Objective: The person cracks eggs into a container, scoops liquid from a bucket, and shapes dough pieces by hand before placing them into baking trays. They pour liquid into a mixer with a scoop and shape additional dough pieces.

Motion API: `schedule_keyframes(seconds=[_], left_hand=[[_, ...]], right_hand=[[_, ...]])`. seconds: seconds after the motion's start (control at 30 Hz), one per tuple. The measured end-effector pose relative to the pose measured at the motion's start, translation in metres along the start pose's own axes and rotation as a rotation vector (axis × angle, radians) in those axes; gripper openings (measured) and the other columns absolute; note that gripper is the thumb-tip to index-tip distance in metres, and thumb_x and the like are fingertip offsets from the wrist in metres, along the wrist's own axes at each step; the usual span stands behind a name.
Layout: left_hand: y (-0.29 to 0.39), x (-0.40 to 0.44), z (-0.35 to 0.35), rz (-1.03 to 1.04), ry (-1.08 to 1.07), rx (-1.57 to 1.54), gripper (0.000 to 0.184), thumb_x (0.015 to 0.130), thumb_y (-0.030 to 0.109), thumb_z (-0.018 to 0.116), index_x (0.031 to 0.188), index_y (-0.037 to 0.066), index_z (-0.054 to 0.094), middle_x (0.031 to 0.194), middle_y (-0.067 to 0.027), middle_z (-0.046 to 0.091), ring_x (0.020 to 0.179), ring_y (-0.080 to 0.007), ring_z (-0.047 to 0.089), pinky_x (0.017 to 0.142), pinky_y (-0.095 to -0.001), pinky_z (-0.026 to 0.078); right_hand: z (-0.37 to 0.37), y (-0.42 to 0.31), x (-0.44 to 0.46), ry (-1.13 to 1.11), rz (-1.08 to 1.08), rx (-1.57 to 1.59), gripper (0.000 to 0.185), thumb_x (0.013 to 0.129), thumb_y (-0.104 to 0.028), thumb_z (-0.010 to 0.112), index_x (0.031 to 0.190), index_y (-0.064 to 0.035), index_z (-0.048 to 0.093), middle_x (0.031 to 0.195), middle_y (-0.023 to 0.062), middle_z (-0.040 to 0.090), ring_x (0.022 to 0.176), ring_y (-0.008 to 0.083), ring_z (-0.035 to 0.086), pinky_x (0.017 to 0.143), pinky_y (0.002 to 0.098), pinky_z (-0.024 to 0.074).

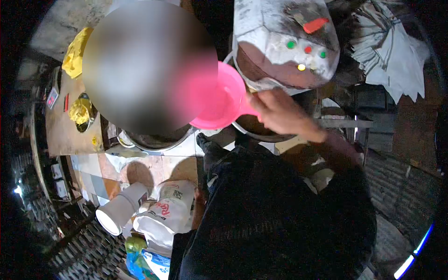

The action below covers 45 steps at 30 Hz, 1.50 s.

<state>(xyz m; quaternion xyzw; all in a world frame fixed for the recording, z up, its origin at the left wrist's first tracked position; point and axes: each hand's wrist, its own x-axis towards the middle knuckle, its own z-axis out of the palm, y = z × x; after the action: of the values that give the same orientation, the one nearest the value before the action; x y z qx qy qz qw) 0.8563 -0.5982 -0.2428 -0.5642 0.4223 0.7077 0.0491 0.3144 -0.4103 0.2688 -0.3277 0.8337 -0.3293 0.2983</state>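
Observation:
My right hand (273, 109) is closed around the handle of a pink plastic dipper (228, 95), which is held out over large round metal-rimmed pots. A blurred disc covers the dipper's left part, and I cannot make out what is in it. One pot's rim (164, 148) shows below the blur. Another pot's rim (268, 139) curves beneath my right hand. Low beside my body, my left hand (200, 198) hangs next to a white printed sack (170, 203). Its fingers are hidden, and whether it touches the sack is unclear.
A white machine (284, 44) with coloured buttons stands ahead. At left, a wooden table (65, 135) bears a bowl of yellow stuff (80, 112). A white bucket (122, 207) and plastic bags (140, 256) are on the floor. White sheets (392, 51) hang at right.

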Motion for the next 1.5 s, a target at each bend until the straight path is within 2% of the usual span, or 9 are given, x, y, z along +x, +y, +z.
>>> schedule_keyframes(seconds=[0.07, 0.13, 0.2, 0.3, 0.4, 0.5, 0.7, 1.3, 1.5], left_hand=[[0.039, 0.010, 0.004, -0.088, -0.106, -0.338, 0.041, 0.093, 0.042, 0.050, 0.123, 0.014, 0.049, 0.097, -0.0100, 0.060, 0.080, -0.0205, 0.058, 0.058, -0.0353, 0.047], [0.056, 0.026, -0.002, -0.096, -0.106, -0.422, 0.040, 0.093, 0.040, 0.052, 0.123, 0.015, 0.049, 0.092, -0.0082, 0.059, 0.073, -0.0187, 0.057, 0.053, -0.0328, 0.045], [0.090, 0.024, 0.010, 0.072, 0.099, -0.137, 0.036, 0.092, 0.038, 0.055, 0.121, 0.016, 0.051, 0.084, -0.0052, 0.058, 0.060, -0.0158, 0.054, 0.046, -0.0283, 0.040], [0.124, 0.033, 0.025, 0.049, 0.144, -0.038, 0.032, 0.092, 0.035, 0.058, 0.117, 0.016, 0.053, 0.081, -0.0044, 0.058, 0.054, -0.0138, 0.053, 0.044, -0.0253, 0.039], [0.157, 0.001, 0.057, 0.145, 0.168, 0.059, 0.031, 0.092, 0.034, 0.059, 0.116, 0.016, 0.053, 0.082, -0.0046, 0.059, 0.055, -0.0137, 0.053, 0.044, -0.0261, 0.040], [0.155, 0.012, 0.051, -0.016, -0.031, -0.023, 0.033, 0.090, 0.036, 0.061, 0.115, 0.016, 0.051, 0.083, -0.0049, 0.059, 0.057, -0.0141, 0.055, 0.046, -0.0279, 0.042], [0.072, 0.032, 0.036, 0.133, 0.120, 0.263, 0.032, 0.091, 0.037, 0.057, 0.111, 0.013, 0.051, 0.092, -0.0068, 0.062, 0.079, -0.0181, 0.059, 0.064, -0.0353, 0.048], [0.044, 0.021, 0.033, 0.065, -0.009, 0.329, 0.035, 0.088, 0.029, 0.058, 0.117, 0.009, 0.050, 0.116, -0.0123, 0.058, 0.103, -0.0222, 0.057, 0.088, -0.0404, 0.045], [0.044, 0.022, 0.031, 0.103, -0.204, 0.844, 0.037, 0.088, 0.027, 0.058, 0.119, 0.008, 0.050, 0.122, -0.0137, 0.057, 0.107, -0.0231, 0.057, 0.094, -0.0411, 0.044]], right_hand=[[0.035, 0.029, -0.015, 0.243, -0.185, -0.042, 0.046, 0.099, -0.035, 0.036, 0.083, 0.0003, 0.061, 0.077, 0.0225, 0.062, 0.077, 0.0427, 0.060, 0.070, 0.0490, 0.0461], [0.050, 0.037, -0.033, 0.119, 0.008, 0.123, 0.031, 0.095, -0.025, 0.043, 0.097, 0.0003, 0.061, 0.080, 0.0241, 0.060, 0.076, 0.0399, 0.060, 0.067, 0.0486, 0.0454], [0.089, 0.074, -0.047, 0.478, -0.419, -0.154, 0.031, 0.097, -0.022, 0.043, 0.096, 0.0031, 0.061, 0.080, 0.0226, 0.061, 0.074, 0.0380, 0.060, 0.066, 0.0448, 0.0457], [0.122, 0.100, -0.058, 0.603, -0.462, -0.490, 0.031, 0.097, -0.020, 0.040, 0.097, 0.0037, 0.060, 0.067, 0.0233, 0.057, 0.068, 0.0399, 0.058, 0.066, 0.0457, 0.0454], [0.122, 0.100, -0.064, 0.371, -0.151, -0.018, 0.032, 0.097, -0.019, 0.037, 0.093, 0.0033, 0.060, 0.065, 0.0233, 0.055, 0.067, 0.0409, 0.058, 0.065, 0.0480, 0.0450], [0.114, 0.106, -0.067, 0.058, -0.011, -0.195, 0.027, 0.087, -0.013, 0.047, 0.103, 0.0060, 0.058, 0.084, 0.0201, 0.061, 0.071, 0.0340, 0.062, 0.060, 0.0466, 0.0465], [0.146, 0.149, -0.073, 0.332, -0.097, -0.092, 0.037, 0.097, -0.022, 0.037, 0.079, 0.0014, 0.057, 0.064, 0.0225, 0.057, 0.063, 0.0407, 0.058, 0.061, 0.0525, 0.0442], [0.140, 0.174, -0.067, 0.108, 0.123, -0.062, 0.034, 0.097, -0.024, 0.033, 0.092, -0.0004, 0.057, 0.067, 0.0199, 0.061, 0.062, 0.0413, 0.060, 0.063, 0.0546, 0.0483], [0.137, 0.172, -0.071, 0.229, -0.027, -0.147, 0.041, 0.100, -0.026, 0.031, 0.092, 0.0035, 0.058, 0.067, 0.0217, 0.060, 0.062, 0.0411, 0.059, 0.063, 0.0521, 0.0478]])
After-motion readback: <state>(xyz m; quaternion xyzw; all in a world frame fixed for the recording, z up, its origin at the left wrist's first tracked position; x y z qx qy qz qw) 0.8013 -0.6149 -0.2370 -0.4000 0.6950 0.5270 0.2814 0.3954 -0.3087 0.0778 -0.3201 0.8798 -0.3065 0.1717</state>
